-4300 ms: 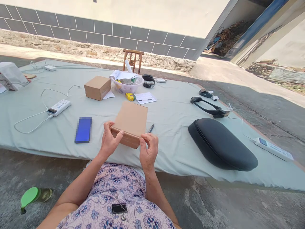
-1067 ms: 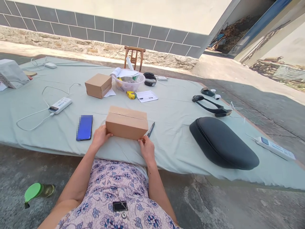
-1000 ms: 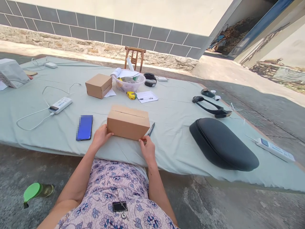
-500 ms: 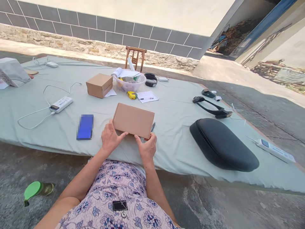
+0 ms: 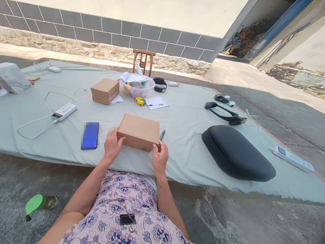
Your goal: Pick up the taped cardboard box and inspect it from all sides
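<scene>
Right in front of me is a brown cardboard box [image 5: 138, 128], its lid down and a dark printed mark on its near side. My left hand [image 5: 112, 145] is closed on the box's left end, thumb on the near side. At the opposite end my right hand [image 5: 160, 156] grips the near right corner, with its fingers partly hidden behind the box. A dark pen [image 5: 162, 135] lies just beyond the right hand, partly covered by the box. To the left of the left hand rests a phone with a blue, pixelated screen [image 5: 90, 135].
A second cardboard box [image 5: 105, 91], a plastic basket [image 5: 138, 88] and a yellow tape measure [image 5: 139, 101] stand farther back. On the right are a black padded case [image 5: 237, 152] and a black headset [image 5: 225, 114]. A white power bank [image 5: 64, 112] with a cable lies left.
The box has tilted from showing mostly its top to showing its printed near side, seemingly lower. My right hand has shifted to its corner, and both thumbs have moved apart.
</scene>
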Tool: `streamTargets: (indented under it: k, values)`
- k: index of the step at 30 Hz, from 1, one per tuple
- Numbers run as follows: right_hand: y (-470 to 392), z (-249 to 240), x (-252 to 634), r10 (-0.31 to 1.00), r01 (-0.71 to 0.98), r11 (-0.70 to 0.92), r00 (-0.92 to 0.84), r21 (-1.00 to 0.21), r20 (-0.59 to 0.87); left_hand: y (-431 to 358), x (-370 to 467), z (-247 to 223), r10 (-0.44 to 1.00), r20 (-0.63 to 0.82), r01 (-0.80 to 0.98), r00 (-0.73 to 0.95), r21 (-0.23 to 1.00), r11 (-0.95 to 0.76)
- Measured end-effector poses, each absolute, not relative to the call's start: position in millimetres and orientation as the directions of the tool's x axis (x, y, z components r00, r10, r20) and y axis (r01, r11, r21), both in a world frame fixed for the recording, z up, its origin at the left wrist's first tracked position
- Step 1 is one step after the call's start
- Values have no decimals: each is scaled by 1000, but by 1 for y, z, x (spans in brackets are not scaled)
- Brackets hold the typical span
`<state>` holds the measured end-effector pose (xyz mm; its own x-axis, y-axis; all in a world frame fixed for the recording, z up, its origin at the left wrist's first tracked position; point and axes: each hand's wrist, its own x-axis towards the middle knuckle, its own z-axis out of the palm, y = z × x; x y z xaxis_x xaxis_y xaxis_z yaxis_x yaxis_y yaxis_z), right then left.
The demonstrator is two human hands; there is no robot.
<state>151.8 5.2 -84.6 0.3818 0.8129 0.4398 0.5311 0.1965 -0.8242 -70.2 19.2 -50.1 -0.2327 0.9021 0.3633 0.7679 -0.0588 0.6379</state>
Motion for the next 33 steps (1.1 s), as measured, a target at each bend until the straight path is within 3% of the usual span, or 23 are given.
streamTargets:
  k: [9, 16, 27, 33]
  values:
    - [6, -84, 153, 830, 400, 242, 387, -884, 402, 21, -76, -44, 889, 371, 630, -270, 766, -129]
    - [-4, -68, 147, 742, 387, 350, 440, -853, 505, 12, -72, -29, 803, 427, 478, -415, 854, -207]
    - [-17, -48, 148, 651, 647, 477, 194, -594, 734, 3, -61, -18, 812, 453, 507, -367, 830, -233]
    - [-12, -52, 147, 675, 684, 423, 199, -594, 710, 2, -59, -22, 804, 553, 626, -217, 711, -320]
